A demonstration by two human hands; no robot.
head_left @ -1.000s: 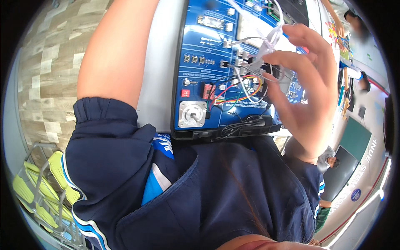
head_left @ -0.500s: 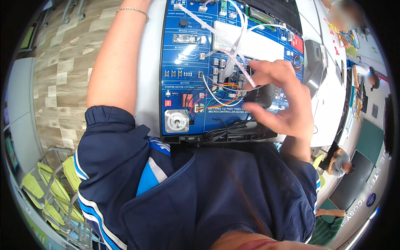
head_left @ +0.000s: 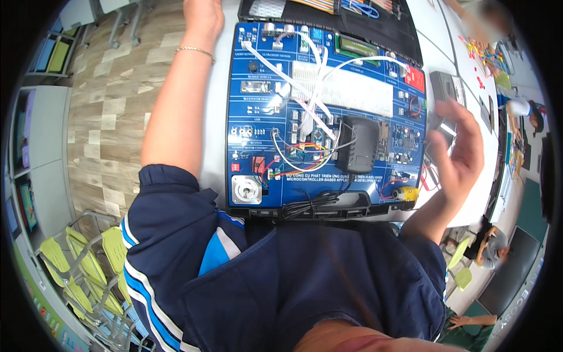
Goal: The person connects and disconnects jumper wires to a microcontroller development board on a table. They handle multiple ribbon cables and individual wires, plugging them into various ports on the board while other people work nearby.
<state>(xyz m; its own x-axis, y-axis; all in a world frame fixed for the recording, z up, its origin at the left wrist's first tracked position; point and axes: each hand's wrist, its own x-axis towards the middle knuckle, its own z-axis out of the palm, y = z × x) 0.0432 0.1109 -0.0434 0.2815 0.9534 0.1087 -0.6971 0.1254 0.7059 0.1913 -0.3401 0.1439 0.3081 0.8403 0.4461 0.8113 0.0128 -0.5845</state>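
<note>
A blue microcontroller training board [head_left: 246, 158] lies in an open black case in front of me. On it are a white breadboard [head_left: 375, 97], a small LCD screen [head_left: 358, 48], white ribbon cables [head_left: 319, 82] and thin coloured jumper wires. A black power adapter [head_left: 358, 144] rests on the board's lower middle, its cord [head_left: 311, 202] coiled at the near edge. My right hand [head_left: 460, 155] hovers off the board's right side, empty, thumb and fingers apart. Along the left side of the case my left hand [head_left: 203, 20] reaches far forward; the upper edge cuts off its fingers.
Colourful wires fill the case lid [head_left: 322, 7] at the far side. A dark grey device [head_left: 444, 87] stands right of the case on the white table. Green chairs [head_left: 88, 258] are at lower left. Other people are at work on the right.
My right hand has moved right, away from above the adapter, uncovering it and the yellow motor. More of the case lid and of my left hand shows at the top.
</note>
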